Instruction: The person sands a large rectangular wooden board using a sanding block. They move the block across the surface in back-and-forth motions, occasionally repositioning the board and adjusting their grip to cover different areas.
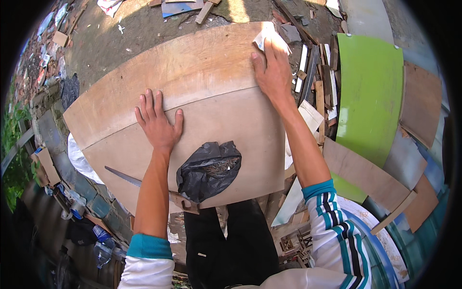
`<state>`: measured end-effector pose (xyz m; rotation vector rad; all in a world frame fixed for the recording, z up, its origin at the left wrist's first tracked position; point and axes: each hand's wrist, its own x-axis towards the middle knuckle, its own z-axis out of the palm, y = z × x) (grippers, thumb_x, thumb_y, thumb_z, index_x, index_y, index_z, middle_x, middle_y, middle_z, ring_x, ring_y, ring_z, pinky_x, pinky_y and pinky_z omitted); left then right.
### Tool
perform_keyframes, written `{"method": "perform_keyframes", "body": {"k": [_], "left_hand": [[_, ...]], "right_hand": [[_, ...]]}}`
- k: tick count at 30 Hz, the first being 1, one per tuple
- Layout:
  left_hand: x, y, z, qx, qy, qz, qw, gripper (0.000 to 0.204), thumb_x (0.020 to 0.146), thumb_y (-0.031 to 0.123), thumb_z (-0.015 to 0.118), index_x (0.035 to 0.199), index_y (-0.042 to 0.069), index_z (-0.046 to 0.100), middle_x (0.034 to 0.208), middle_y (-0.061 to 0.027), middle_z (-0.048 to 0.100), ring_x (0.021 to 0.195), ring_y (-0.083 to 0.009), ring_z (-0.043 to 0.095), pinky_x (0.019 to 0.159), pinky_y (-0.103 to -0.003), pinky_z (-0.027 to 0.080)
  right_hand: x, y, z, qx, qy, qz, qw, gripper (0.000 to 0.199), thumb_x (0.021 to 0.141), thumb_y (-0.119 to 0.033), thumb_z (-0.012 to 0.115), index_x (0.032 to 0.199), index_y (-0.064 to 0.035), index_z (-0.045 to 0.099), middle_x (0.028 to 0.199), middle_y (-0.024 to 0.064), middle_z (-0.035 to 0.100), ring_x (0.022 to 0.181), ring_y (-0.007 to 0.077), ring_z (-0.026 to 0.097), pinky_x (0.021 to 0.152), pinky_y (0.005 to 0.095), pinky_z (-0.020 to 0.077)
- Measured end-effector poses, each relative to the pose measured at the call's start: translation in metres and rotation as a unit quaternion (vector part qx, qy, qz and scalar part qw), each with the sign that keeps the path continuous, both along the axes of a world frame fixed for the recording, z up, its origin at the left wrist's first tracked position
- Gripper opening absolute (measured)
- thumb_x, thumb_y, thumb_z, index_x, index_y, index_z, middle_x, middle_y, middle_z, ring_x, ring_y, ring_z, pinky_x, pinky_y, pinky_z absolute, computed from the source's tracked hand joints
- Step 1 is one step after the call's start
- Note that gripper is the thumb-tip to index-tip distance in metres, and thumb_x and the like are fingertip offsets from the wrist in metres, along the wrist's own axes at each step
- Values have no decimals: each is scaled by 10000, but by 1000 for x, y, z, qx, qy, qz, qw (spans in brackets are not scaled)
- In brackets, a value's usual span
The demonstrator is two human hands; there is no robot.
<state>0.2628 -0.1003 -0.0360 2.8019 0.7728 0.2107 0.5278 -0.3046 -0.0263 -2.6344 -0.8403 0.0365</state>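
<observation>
A large pale plywood board (231, 113) lies in front of me, with a dark seam running across it. My left hand (160, 126) rests flat near that seam, fingers spread, holding nothing. At the board's far right corner my right hand (274, 72) presses a folded whitish sheet (263, 37) against the wood. The fingers cover much of the sheet, so I cannot tell its exact kind. Nearer to me sits a crumpled black plastic bag (195, 168) with many thin nails (224, 167) in it. A handsaw (122, 176) lies partly under my left forearm, its brown handle at the near edge.
On the right stand a bright green panel (368, 96), a brown board (421, 103) and a leaning plank (363, 166). Wood strips (320, 96) lie beside the plywood. Rubble (45, 60) and a block wall (98, 204) are on the left. Scraps lie beyond the board.
</observation>
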Motion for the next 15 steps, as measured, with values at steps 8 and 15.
{"method": "perform_keyframes", "body": {"k": [8, 15], "left_hand": [[1, -5, 3, -2, -6, 6, 1000, 755, 917, 417, 630, 1544, 81, 376, 1629, -174, 318, 1535, -356, 218, 1240, -537, 90], [-5, 0, 6, -2, -1, 22, 1000, 765, 892, 429, 658, 1543, 125, 394, 1634, -132, 323, 1534, -329, 226, 1242, -528, 106]], "right_hand": [[27, 29, 24, -34, 115, -40, 992, 735, 968, -478, 620, 1448, 60, 476, 1277, 303, 619, 1342, 425, 495, 1087, 517, 422], [-66, -58, 2, -64, 9, 60, 996, 811, 980, -571, 547, 1482, 55, 433, 1540, 275, 415, 1443, 424, 386, 1189, 540, 306]]}}
